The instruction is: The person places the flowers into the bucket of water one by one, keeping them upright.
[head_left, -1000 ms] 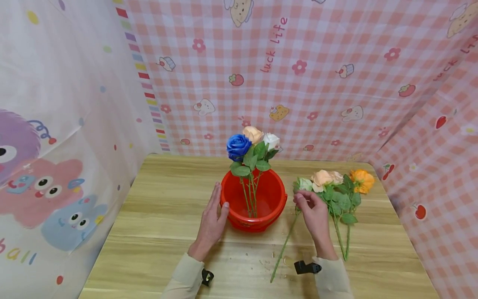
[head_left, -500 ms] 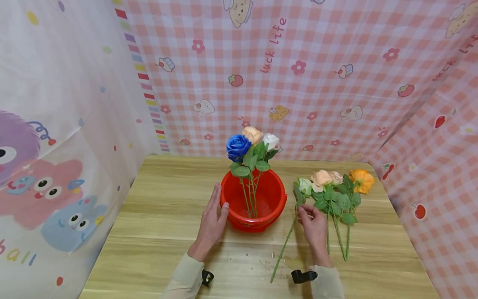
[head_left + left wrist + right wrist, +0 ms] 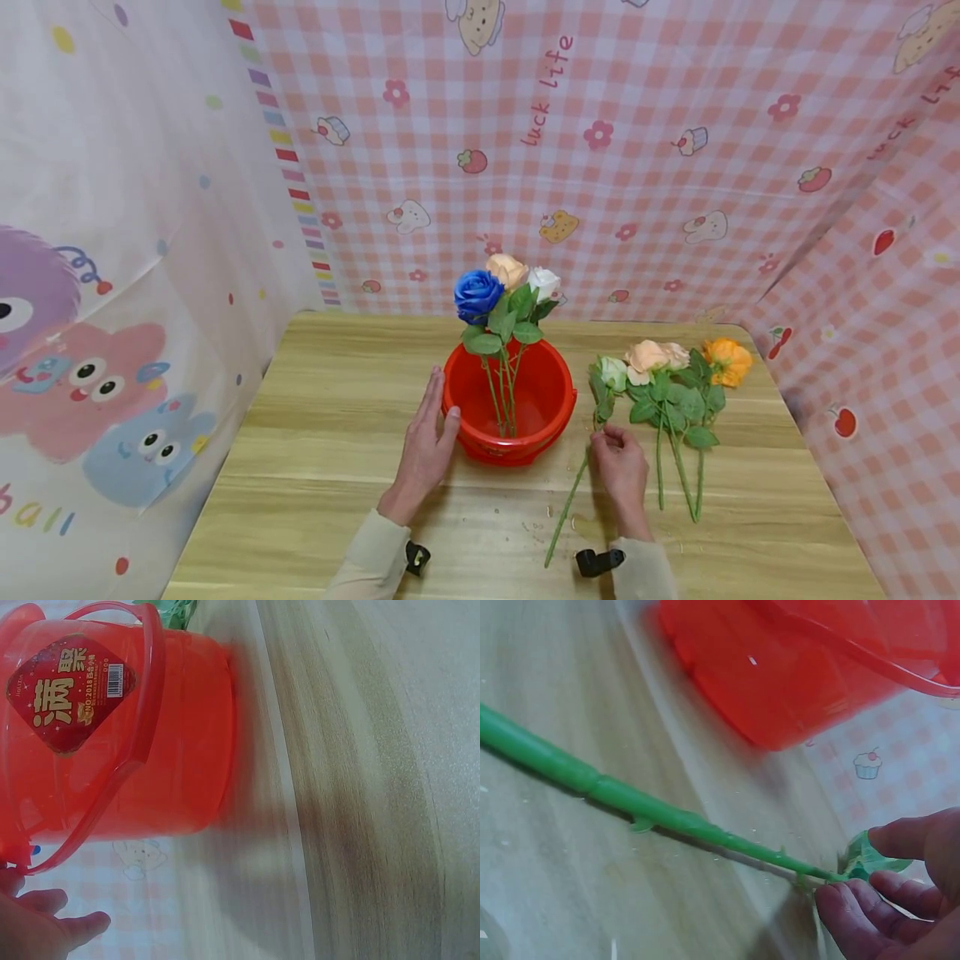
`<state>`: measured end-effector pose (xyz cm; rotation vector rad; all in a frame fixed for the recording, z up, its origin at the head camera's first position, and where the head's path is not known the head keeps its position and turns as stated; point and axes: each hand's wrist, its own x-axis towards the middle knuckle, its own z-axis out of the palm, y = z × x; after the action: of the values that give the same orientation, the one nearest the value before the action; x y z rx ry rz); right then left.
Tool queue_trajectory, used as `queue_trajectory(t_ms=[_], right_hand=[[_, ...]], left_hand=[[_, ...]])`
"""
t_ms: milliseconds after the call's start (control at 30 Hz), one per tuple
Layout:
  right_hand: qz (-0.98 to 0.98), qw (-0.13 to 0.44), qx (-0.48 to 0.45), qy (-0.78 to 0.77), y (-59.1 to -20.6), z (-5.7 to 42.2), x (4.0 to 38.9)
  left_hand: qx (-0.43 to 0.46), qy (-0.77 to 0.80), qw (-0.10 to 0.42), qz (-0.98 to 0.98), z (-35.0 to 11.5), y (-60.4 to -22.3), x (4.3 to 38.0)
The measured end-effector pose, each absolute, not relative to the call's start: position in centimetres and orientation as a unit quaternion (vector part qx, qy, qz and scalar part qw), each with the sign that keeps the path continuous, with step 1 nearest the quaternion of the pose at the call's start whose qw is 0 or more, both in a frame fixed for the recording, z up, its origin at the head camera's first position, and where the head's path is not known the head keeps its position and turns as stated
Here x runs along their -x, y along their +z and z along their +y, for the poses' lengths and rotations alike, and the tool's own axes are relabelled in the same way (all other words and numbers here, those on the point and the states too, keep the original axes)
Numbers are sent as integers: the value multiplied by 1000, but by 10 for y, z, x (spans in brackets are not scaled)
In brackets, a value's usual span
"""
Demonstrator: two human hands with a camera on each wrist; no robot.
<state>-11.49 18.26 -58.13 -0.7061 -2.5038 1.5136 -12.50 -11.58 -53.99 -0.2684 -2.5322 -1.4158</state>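
A red plastic bucket (image 3: 551, 375) stands mid-table with a blue rose (image 3: 478, 296), a peach rose (image 3: 507, 271) and a white rose (image 3: 543, 283) upright in it. My left hand (image 3: 423, 446) rests along the bucket's left side, fingers straight. To the right of the bucket lies a pale green rose (image 3: 612, 374), its long stem (image 3: 630, 799) slanting towards me. My right hand (image 3: 621, 462) is at this stem just below the leaves. In the right wrist view, its thumb and fingers stand apart on either side of the stem and a leaf.
Peach roses (image 3: 648, 360) and an orange rose (image 3: 727, 362) lie further right, their leaves overlapping. Water drops (image 3: 573, 523) dot the wooden table (image 3: 322, 400) near the green stem. A checked cloth (image 3: 600, 183) hangs behind the table.
My right hand has moved down from beside the pale green bloom along its stem, towards me. The rose lies where it was, and my left hand stays at the bucket.
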Motion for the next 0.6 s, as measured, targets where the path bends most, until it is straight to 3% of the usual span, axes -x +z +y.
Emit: queue_trajectory(t_ms=[600], right_hand=[[-874,69,223,426,-597,178,123]], left_hand=[[89,-484,113,-863,-116,-539,125]])
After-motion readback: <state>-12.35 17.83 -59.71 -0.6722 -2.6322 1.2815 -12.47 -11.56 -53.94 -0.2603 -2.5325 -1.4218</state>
